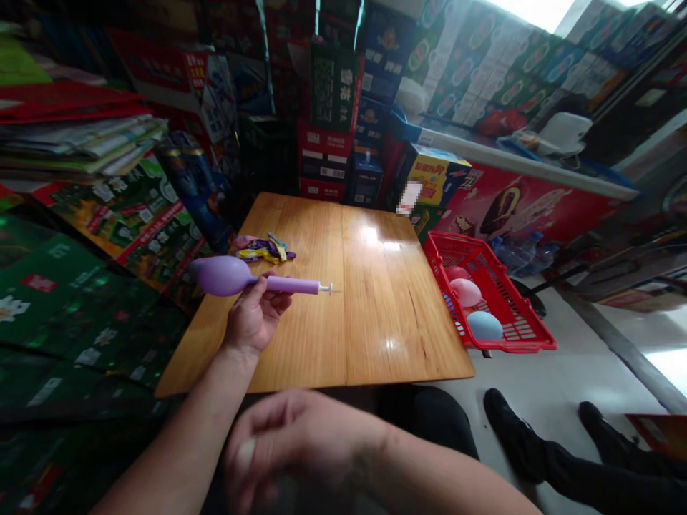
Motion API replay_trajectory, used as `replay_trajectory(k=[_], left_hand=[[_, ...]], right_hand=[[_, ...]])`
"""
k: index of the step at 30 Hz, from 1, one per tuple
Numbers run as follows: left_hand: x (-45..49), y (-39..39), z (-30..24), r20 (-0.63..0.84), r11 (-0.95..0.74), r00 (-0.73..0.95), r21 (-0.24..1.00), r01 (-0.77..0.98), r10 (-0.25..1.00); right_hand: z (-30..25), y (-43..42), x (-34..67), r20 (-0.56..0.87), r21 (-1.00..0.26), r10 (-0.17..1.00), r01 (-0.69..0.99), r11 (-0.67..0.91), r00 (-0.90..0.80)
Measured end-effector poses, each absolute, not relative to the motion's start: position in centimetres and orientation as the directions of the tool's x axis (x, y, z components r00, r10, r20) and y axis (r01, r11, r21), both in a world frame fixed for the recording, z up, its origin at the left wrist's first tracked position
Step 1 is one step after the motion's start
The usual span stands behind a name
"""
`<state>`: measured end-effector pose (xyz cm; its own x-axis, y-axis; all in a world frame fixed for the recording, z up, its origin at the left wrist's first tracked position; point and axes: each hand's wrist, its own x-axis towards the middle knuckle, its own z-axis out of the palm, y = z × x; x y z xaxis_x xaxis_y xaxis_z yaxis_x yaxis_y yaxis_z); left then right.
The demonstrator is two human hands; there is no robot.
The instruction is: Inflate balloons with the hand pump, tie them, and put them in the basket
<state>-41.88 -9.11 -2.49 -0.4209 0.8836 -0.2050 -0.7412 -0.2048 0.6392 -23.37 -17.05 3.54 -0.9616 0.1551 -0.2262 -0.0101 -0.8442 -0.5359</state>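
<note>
- Centrally left, above the wooden table (386, 307), the left hand (256, 315) closes thumb and fingers around the purple pump (300, 287) near its balloon end; the white plunger (326, 288) points right.
- At the pump's other end sits a swollen purple balloon (224, 276), presumably very light, soft and easily burst; its skin probably grips dry fingers but yields under pressure.
- The pump looks like stiff, smooth, light plastic. Its barrel offers the firmest hold, and the balloon is best pinched at the neck.
- The right hand (290, 443) hangs nearer the viewer with fingers curled; motion blur makes it impossible to tell whether it holds anything.
- Limp balloons (262, 249) lie in a loose heap on the tabletop, which is smooth and glossy.
- Beside the table's right edge, a red basket (537, 337) contains a pink balloon (466, 292) and a blue balloon (485, 327).
- Stacked cartons (325, 154) crowd the room; a dark shoe (512, 433) rests on the grey floor (459, 370).
</note>
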Motion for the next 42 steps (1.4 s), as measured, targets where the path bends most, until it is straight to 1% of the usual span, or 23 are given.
replay_trajectory(k=[1, 2, 3, 4, 6, 8, 11, 15, 17, 20, 22, 23, 26, 28, 30, 33, 35, 39, 42], left_hand=[[-41.8, -9.1, -2.5, -0.205, -0.197, -0.412, 0.638, -0.744, 0.888], [-41.7, -9.0, -2.5, -0.206, -0.193, -0.405, 0.636, -0.748, 0.891], [-41.6, -8.9, -2.5, -0.209, -0.189, -0.402, 0.634, -0.750, 0.892], [-41.5, -8.8, -2.6, -0.215, -0.185, -0.401, 0.635, -0.750, 0.890], [-41.2, -8.4, -2.8, -0.234, -0.172, -0.403, 0.640, -0.749, 0.885], [-40.8, -7.9, -3.2, -0.253, -0.153, -0.400, 0.647, -0.747, 0.881], [-40.4, -7.2, -3.8, -0.273, -0.140, -0.400, 0.649, -0.748, 0.875], [-40.1, -6.7, -4.1, -0.282, -0.130, -0.402, 0.656, -0.743, 0.871], [-39.8, -6.7, -4.2, -0.275, -0.130, -0.401, 0.662, -0.738, 0.874], [-39.3, -6.7, -4.3, -0.272, -0.123, -0.384, 0.653, -0.747, 0.882], [-39.2, -6.7, -4.3, -0.280, -0.113, -0.372, 0.646, -0.755, 0.885], [-39.4, -6.8, -4.3, -0.284, -0.110, -0.371, 0.645, -0.756, 0.884], [-40.6, -7.0, -4.1, -0.274, -0.142, -0.406, 0.653, -0.744, 0.872], [-41.6, -7.2, -3.8, -0.246, -0.188, -0.453, 0.669, -0.719, 0.857], [-42.1, -7.4, -3.4, -0.211, -0.204, -0.459, 0.685, -0.699, 0.863], [-41.3, -7.6, -3.2, -0.200, -0.124, -0.347, 0.682, -0.720, 0.916], [-40.1, -7.6, -3.5, -0.221, -0.074, -0.288, 0.661, -0.746, 0.932], [-38.6, -7.3, -4.2, -0.258, -0.071, -0.300, 0.638, -0.767, 0.918], [-38.9, -7.1, -4.3, -0.274, -0.075, -0.321, 0.643, -0.762, 0.906]], right_hand=[[2.5, -14.9, -23.4, -0.288, -0.571, 0.286, -0.076, -0.817, -0.914], [1.5, -12.5, -23.3, -0.355, -0.613, 0.438, -0.149, -0.776, -0.826], [0.5, -10.1, -23.2, -0.424, -0.673, 0.625, -0.234, -0.702, -0.655], [-0.5, -7.7, -23.1, -0.448, -0.694, 0.691, -0.267, -0.669, -0.567], [-2.0, -3.9, -22.7, -0.468, -0.674, 0.721, -0.321, -0.665, -0.511], [-3.0, -1.5, -22.4, -0.455, -0.612, 0.705, -0.385, -0.691, -0.544], [-3.7, -0.1, -22.1, -0.412, -0.515, 0.658, -0.435, -0.738, -0.630], [-4.4, 0.4, -21.9, -0.430, -0.396, 0.640, -0.503, -0.768, -0.637], [-4.8, 0.5, -21.7, -0.400, -0.326, 0.604, -0.509, -0.797, -0.690], [-5.2, 0.6, -21.4, -0.308, -0.187, 0.550, -0.518, -0.835, -0.776], [-5.1, 0.7, -21.2, -0.286, -0.117, 0.536, -0.527, -0.842, -0.794], [-5.0, 0.8, -21.0, -0.291, -0.103, 0.529, -0.524, -0.845, -0.797], [-4.3, 1.2, -20.3, -0.310, -0.117, 0.517, -0.508, -0.853, -0.798], [-3.7, 1.4, -19.7, -0.303, -0.137, 0.543, -0.528, -0.838, -0.783], [-3.3, 1.3, -19.4, -0.293, -0.168, 0.576, -0.552, -0.817, -0.763], [-3.2, 0.5, -19.5, -0.310, -0.237, 0.578, -0.527, -0.816, -0.755], [-3.3, 0.0, -19.9, -0.321, -0.256, 0.571, -0.511, -0.820, -0.755], [-3.5, -0.3, -20.4, -0.333, -0.235, 0.556, -0.504, -0.831, -0.761], [-3.4, 0.1, -20.3, -0.371, -0.186, 0.537, -0.506, -0.842, -0.757]])
